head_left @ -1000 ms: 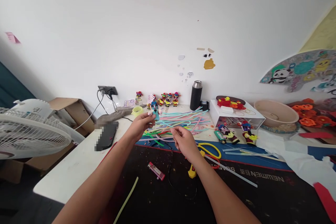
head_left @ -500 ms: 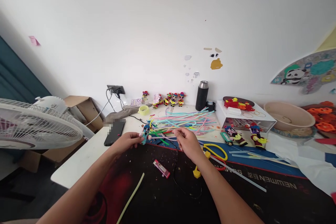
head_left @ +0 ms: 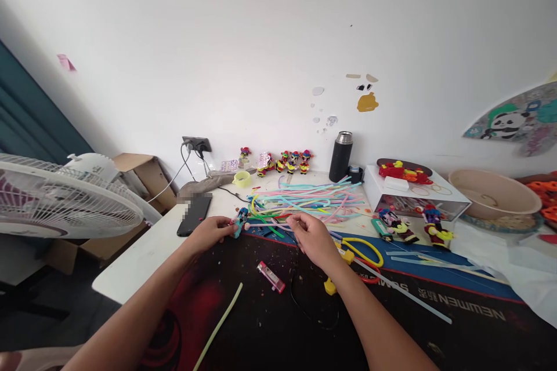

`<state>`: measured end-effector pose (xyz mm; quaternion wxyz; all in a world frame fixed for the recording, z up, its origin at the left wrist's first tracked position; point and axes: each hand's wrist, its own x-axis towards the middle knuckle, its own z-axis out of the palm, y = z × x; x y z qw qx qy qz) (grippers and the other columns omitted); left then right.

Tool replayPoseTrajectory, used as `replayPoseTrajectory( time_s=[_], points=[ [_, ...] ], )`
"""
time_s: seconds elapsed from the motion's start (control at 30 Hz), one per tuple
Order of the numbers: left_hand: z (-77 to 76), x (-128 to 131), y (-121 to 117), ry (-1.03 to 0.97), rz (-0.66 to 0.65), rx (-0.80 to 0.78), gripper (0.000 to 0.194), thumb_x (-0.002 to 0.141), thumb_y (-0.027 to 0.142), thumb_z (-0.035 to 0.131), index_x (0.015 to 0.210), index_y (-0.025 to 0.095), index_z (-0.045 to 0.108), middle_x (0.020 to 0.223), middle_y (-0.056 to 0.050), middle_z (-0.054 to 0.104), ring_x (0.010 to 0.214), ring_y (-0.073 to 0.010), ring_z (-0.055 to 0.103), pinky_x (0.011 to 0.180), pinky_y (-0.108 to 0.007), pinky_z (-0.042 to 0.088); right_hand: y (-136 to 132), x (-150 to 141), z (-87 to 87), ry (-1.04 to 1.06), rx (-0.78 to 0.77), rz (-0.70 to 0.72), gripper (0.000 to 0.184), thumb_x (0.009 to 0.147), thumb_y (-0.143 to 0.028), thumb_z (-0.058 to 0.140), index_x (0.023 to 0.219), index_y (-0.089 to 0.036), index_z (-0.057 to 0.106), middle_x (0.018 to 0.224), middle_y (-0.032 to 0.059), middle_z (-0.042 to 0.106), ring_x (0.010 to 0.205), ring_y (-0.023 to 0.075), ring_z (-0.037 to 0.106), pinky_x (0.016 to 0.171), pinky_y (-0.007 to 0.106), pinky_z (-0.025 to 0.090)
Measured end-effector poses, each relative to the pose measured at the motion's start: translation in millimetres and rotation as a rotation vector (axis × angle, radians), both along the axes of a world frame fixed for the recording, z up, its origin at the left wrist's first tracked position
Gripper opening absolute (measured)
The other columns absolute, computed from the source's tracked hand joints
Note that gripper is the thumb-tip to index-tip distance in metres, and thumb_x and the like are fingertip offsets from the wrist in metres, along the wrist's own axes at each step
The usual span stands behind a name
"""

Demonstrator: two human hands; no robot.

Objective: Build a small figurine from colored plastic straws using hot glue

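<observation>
My left hand grips a small figurine with a light-blue body and a dark head, holding it over the back edge of the dark desk mat. To its right, my right hand is closed in a pinch in front of a pile of thin pastel tubes. What lies between its fingertips, if anything, is too small to make out. Below and between the hands lies a pink lighter. Partly behind my right forearm is a yellow object. A pale green stick rests near the front.
Several finished figurines stand along the wall, and two more at right by a white box. A black flask, a tape roll, a phone, a beige basin and a fan surround the work area.
The whole view has shifted slightly, so the wall and desk things appear further right. The figurine looks turned a little in my left hand. My right hand keeps its pinch in nearly the same place.
</observation>
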<state>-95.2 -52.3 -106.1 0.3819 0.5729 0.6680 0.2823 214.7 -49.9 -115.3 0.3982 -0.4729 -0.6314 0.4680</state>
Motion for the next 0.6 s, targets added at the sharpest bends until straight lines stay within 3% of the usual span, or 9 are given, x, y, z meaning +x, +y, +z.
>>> replayPoseTrajectory(
  time_s=[0.13,0.27,0.37,0.6],
  points=[
    [-4.1,-4,-1,0.002,0.067,0.007,0.071,0.056,0.069,0.084,0.107,0.02,0.075,0.074,-0.005,0.077,0.057,-0.0215,0.056,0.061,-0.032,0.039,0,0,-0.1,-0.039,0.012,0.005,0.037,0.098,-0.055,0.058,0.099,-0.021,0.072,0.057,-0.0035,0.054,0.046,0.0157,0.049,0.048,0.027,0.036],
    [-9.9,-7,-6,0.031,0.068,0.027,0.1,0.061,0.067,0.08,0.141,0.013,0.056,0.08,-0.005,0.078,0.064,-0.0245,0.062,0.064,-0.033,0.042,-1,-1,0.1,-0.057,0.013,0.012,0.034,0.097,-0.054,0.059,0.099,-0.022,0.072,0.058,-0.0041,0.055,0.045,0.0149,0.049,0.048,0.027,0.035],
    [-13.1,-8,-10,0.074,0.079,0.069,0.099,0.067,0.065,0.078,0.146,0.012,0.05,0.082,-0.005,0.077,0.069,-0.0256,0.065,0.067,-0.033,0.043,-2,-1,0.4,-0.092,0.018,0.021,0.034,0.098,-0.053,0.057,0.099,-0.022,0.071,0.058,-0.0045,0.055,0.045,0.0147,0.049,0.049,0.026,0.035],
    [-12.0,-3,-9,0.183,0.103,0.15,0.089,0.071,0.065,0.073,0.141,0.014,0.054,0.083,-0.005,0.078,0.079,-0.0295,0.07,0.071,-0.034,0.043,-3,0,0.1,-0.093,0.031,0.013,0.035,0.098,-0.054,0.057,0.099,-0.022,0.072,0.06,-0.0032,0.056,0.047,0.015,0.049,0.049,0.026,0.034]
  ],
)
